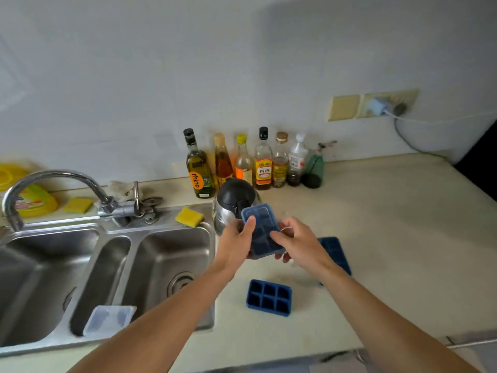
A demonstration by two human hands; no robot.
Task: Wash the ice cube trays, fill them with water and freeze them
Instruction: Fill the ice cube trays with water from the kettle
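I hold a blue ice cube tray [262,227] with a clear lid above the counter, in front of the kettle. My left hand [236,242] grips its left edge, thumb on top. My right hand [294,242] holds its right side, thumb across the lid. A second blue tray [269,297], open with six cells, lies on the counter below my hands. A third blue tray [336,251] lies to the right, partly hidden by my right forearm. A clear lid [109,319] rests on the sink's front rim.
A steel double sink [107,232] with a curved tap [53,179] fills the left. A steel kettle with a black top [234,203] stands behind my hands. Yellow sponges [189,217] lie on the sink's back edge. Several bottles [263,162] line the wall.
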